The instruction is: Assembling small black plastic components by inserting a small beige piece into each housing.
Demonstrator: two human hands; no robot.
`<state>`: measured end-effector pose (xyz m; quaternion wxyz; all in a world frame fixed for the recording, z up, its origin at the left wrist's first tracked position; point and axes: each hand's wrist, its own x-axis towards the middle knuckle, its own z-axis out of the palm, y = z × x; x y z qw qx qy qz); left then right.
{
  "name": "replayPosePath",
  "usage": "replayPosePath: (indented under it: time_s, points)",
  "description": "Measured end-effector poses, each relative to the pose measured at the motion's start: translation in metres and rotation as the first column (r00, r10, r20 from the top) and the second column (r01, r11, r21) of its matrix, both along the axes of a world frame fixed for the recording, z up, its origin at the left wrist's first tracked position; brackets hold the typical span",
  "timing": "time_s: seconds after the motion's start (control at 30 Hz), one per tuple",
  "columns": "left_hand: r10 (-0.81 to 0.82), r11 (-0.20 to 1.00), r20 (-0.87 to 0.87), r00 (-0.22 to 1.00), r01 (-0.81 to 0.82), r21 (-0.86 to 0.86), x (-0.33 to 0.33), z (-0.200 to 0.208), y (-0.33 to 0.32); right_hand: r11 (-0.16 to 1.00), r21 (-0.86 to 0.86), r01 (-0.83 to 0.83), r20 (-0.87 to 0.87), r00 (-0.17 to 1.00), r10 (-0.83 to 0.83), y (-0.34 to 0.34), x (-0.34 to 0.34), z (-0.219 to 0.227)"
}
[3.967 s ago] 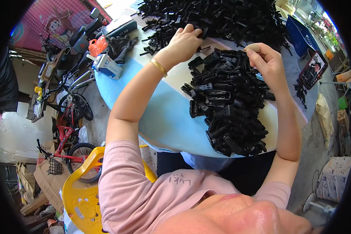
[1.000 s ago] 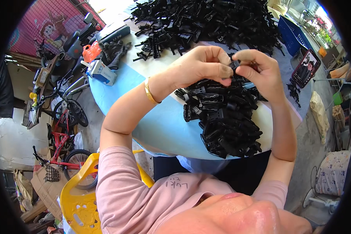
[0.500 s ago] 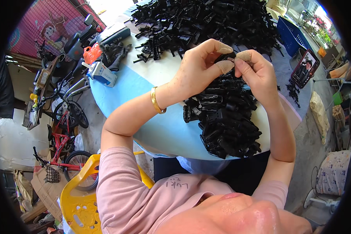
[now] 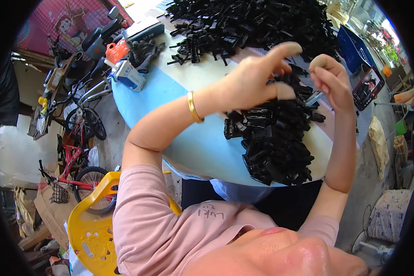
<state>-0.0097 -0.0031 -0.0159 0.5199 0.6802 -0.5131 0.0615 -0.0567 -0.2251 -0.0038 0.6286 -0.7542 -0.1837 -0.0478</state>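
Note:
My left hand [image 4: 257,80], with tan tape on thumb and forefinger and a gold bangle at the wrist, hovers over the table; thumb and forefinger are spread and a little blurred, with nothing visible between them. To its right my right hand [image 4: 332,83] is raised, its taped fingertips pinched together; what they hold, if anything, is too small to make out. Under both hands lies a near heap of black plastic parts [image 4: 276,152], reaching to the table's front edge. A pale blue strip [image 4: 313,99] shows just below my right hand.
A bigger pile of black parts [image 4: 257,27] covers the table's far side. A phone [image 4: 368,87] and a blue basket [image 4: 354,48] stand at the right. At left are a carton [image 4: 130,76], dark gloves [image 4: 145,53] and a box [image 4: 144,28]. A yellow chair [image 4: 94,230] is beside me.
My hands, which met at the fingertips, have moved apart. The left thumb and forefinger have spread; the right hand has shifted right, still pinched. The whole view has shifted slightly.

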Motion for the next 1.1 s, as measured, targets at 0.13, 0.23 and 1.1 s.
replayPosePath:
  time_s: [0.13, 0.23, 1.1]
  points:
    - [0.201, 0.866, 0.485, 0.851, -0.386, 0.318, 0.082, -0.007, 0.03, 0.985, 0.066, 0.158, 0.017, 0.987, -0.159, 0.01, 0.005, -0.003]
    - [0.245, 0.728, 0.553, 0.796, -0.528, 0.438, 0.106, -0.03, 0.041, 0.973, -0.068, 0.221, 0.044, 0.975, -0.218, 0.028, 0.006, -0.009]
    - [-0.476, 0.878, -0.596, 0.646, 0.318, -0.357, 0.033, -0.012, 0.003, 0.957, 0.153, 0.246, -0.098, 0.967, -0.233, 0.039, 0.005, -0.015]
